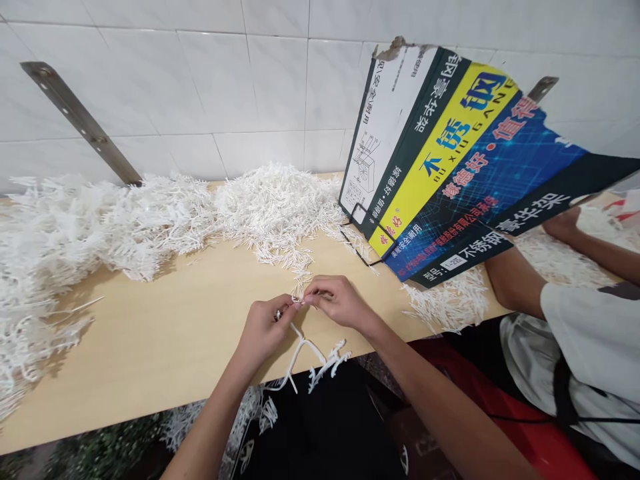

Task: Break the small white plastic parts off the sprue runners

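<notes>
Near the middle of the wooden table [165,333], my left hand [265,327] is closed in a pinch on a white branched plastic piece [313,347], whose stems hang down over the table's front edge. My right hand [337,300] is pinched too, its fingertips nearly touching the left ones; what it grips between them is too small to make out. Just beyond my fingertips, a thin trail of small white pieces runs back to a loose white pile [280,200] against the wall.
A larger heap of white branched pieces [115,220] spreads along the left. A printed cardboard panel [450,167] stands in a black wire holder [370,233] at the right. Past it sits another person in a white shirt [590,327], arms by more white pieces [565,257].
</notes>
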`<state>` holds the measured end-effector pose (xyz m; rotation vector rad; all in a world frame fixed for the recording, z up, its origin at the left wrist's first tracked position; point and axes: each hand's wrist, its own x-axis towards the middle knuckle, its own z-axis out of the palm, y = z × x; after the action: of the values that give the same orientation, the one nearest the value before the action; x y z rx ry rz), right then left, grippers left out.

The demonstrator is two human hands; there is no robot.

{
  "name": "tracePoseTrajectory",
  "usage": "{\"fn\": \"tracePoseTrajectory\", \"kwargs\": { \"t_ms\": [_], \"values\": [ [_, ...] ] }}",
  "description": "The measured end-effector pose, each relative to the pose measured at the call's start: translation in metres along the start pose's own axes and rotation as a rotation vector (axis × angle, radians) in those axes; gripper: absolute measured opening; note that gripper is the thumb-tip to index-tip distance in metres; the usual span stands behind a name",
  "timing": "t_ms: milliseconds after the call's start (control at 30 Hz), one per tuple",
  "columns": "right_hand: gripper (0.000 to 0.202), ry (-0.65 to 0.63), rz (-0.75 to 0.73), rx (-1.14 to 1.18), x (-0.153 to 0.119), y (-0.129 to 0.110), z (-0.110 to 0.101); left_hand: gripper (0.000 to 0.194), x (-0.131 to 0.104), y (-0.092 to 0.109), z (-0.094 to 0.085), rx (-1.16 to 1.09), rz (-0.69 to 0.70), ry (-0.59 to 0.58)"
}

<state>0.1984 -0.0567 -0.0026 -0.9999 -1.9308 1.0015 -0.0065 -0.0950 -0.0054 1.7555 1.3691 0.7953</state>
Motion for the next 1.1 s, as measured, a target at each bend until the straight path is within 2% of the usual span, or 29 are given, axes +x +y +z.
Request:
{"fn": "tracePoseTrajectory", "kwargs": {
  "t_ms": [67, 167, 233, 267, 333, 433, 500, 567, 667, 800, 833, 900, 967, 1100],
  "values": [
    [0.018, 0.126, 0.058, 0.070, 0.000, 0.010, 0.001, 0.035, 0.000, -0.002, -0.001, 0.031, 0.033, -0.049],
    [0.029, 0.410, 0.171, 0.238, 0.002, 0.023, 0.000, 0.032, -0.002, -0.003, -0.003, 0.042, 0.062, -0.099],
    [0.030, 0.474, 0.195, 0.267, 0.003, 0.023, -0.001, 0.033, -0.002, -0.003, -0.004, 0.040, 0.057, -0.079],
    [0.026, 0.436, 0.170, 0.238, 0.003, 0.021, -0.002, 0.034, -0.003, -0.003, -0.004, 0.036, 0.049, -0.055],
    [0.020, 0.274, 0.061, 0.148, 0.004, 0.011, -0.003, 0.035, -0.002, -0.002, -0.004, 0.018, 0.025, -0.004],
    [0.024, 0.039, -0.118, 0.068, 0.002, -0.002, -0.006, 0.034, -0.001, 0.000, -0.002, -0.014, 0.003, 0.044],
    [0.017, -0.037, -0.138, 0.033, 0.001, -0.005, -0.006, 0.035, 0.000, 0.000, -0.002, -0.030, -0.003, 0.067],
    [0.022, -0.006, -0.083, -0.014, 0.001, -0.003, -0.004, 0.035, 0.000, 0.000, -0.001, -0.035, -0.009, 0.065],
    [0.036, 0.126, -0.008, -0.049, 0.001, 0.008, -0.001, 0.036, 0.000, 0.000, -0.001, -0.007, 0.022, 0.002],
    [0.040, 0.481, 0.129, 0.208, 0.004, 0.025, -0.002, 0.036, -0.003, -0.002, -0.004, 0.021, 0.056, 0.002],
    [0.040, 0.533, 0.157, 0.258, 0.005, 0.026, -0.002, 0.036, -0.003, -0.002, -0.004, 0.011, 0.051, 0.019],
    [0.033, 0.494, 0.147, 0.237, 0.006, 0.024, -0.003, 0.035, -0.005, -0.001, -0.006, -0.037, 0.051, 0.039],
    [0.023, 0.346, 0.079, 0.120, 0.005, 0.015, -0.003, 0.033, -0.005, 0.002, -0.006, -0.090, 0.072, 0.033],
    [0.033, 0.112, -0.034, 0.053, 0.001, -0.002, -0.005, 0.029, -0.004, 0.007, -0.003, -0.074, 0.157, 0.016]
  ]
}}
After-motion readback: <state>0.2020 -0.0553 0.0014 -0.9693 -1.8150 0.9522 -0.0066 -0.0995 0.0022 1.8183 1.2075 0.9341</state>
